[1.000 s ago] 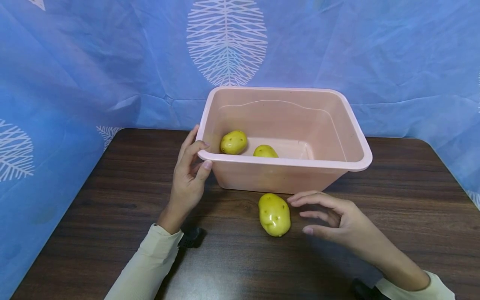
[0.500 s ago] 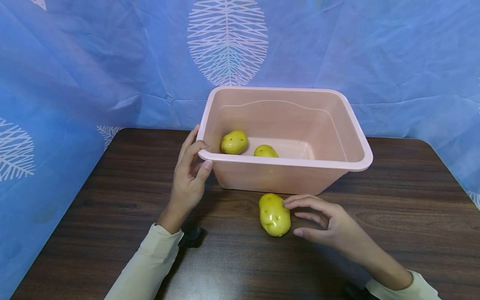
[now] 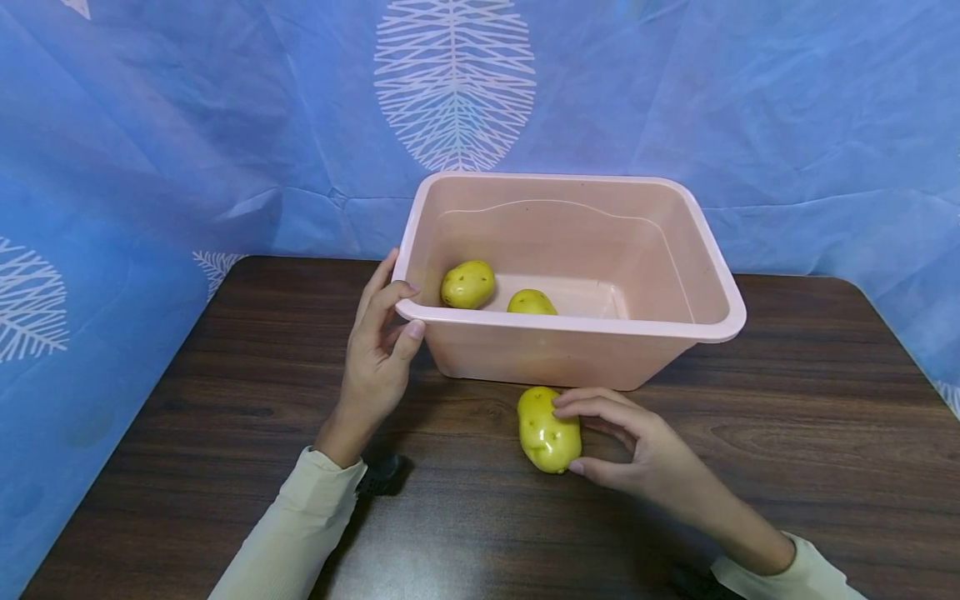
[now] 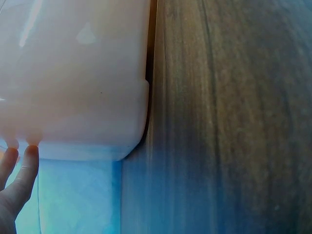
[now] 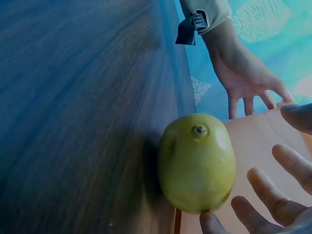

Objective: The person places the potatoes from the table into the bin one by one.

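A glossy yellow-green potato (image 3: 547, 433) lies on the dark wooden table, just in front of a pink plastic tub (image 3: 570, 354). My right hand (image 3: 637, 450) is at the potato's right side, index finger over its upper right and thumb by its lower right. The right wrist view shows those fingers spread around the potato (image 5: 197, 165) and not closed on it; one fingertip at the bottom seems to touch it. My left hand (image 3: 375, 358) holds the tub's near left corner, thumb against the front and fingers along the left rim. Inside the tub sit two more potatoes (image 3: 468, 285), one partly hidden.
Behind the table (image 3: 247, 400) hangs a blue cloth (image 3: 225, 125) with white leaf prints. The tub stands near the table's back edge. A dark device (image 3: 382, 475) is at my left wrist.
My right hand has moved left toward the potato, its fingertips now right at it. The left hand, the tub and all the potatoes have stayed in place.
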